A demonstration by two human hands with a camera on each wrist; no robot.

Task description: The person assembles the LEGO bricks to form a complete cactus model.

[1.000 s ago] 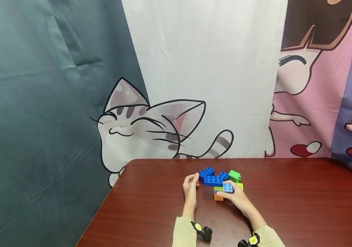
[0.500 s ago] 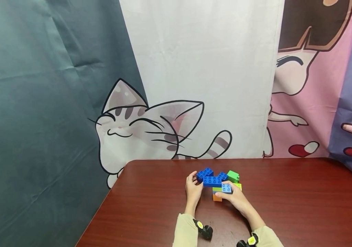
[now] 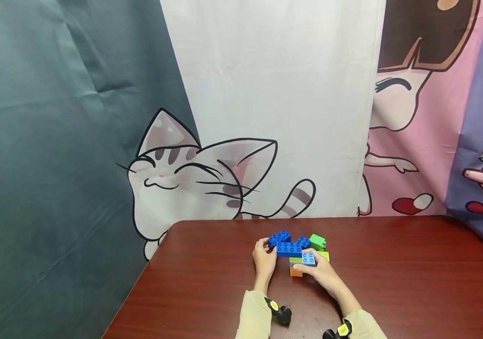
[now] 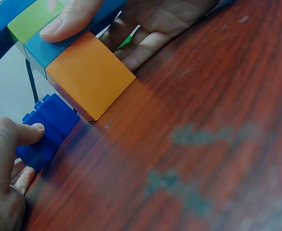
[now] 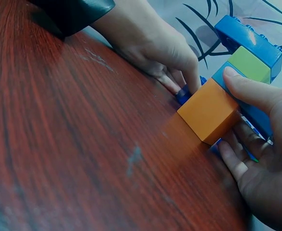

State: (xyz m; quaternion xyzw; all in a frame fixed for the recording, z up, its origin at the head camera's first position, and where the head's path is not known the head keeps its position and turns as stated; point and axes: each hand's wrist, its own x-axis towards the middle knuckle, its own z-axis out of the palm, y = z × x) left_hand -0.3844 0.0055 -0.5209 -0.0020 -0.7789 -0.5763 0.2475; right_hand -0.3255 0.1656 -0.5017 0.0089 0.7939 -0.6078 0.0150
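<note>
My left hand [image 3: 264, 261] pinches a dark blue building brick [image 4: 54, 127] that stands on the table, thumb on its near face and fingers behind. In the head view that studded brick is partly covered by the fingers. My right hand [image 3: 326, 273] grips a small stack of bricks with its thumb across a blue layer. An orange block [image 5: 210, 110] forms the base of this stack, touching the tabletop. Above the blue layer sit a lime green brick [image 5: 249, 65] and a long blue brick [image 3: 289, 249], which juts out leftward. A light blue studded brick [image 3: 308, 258] lies beside the thumb.
Behind the stack are a small blue brick [image 3: 303, 242] and a green block [image 3: 317, 242]. A yellow-green brick [image 3: 324, 255] shows past the right fingers. The brown wooden table [image 3: 199, 282] ends at a printed cloth backdrop [image 3: 300, 94].
My left hand has moved in at the dark blue brick and closed its thumb and fingers on it. The right hand keeps its grip on the stack. The head view has shifted slightly.
</note>
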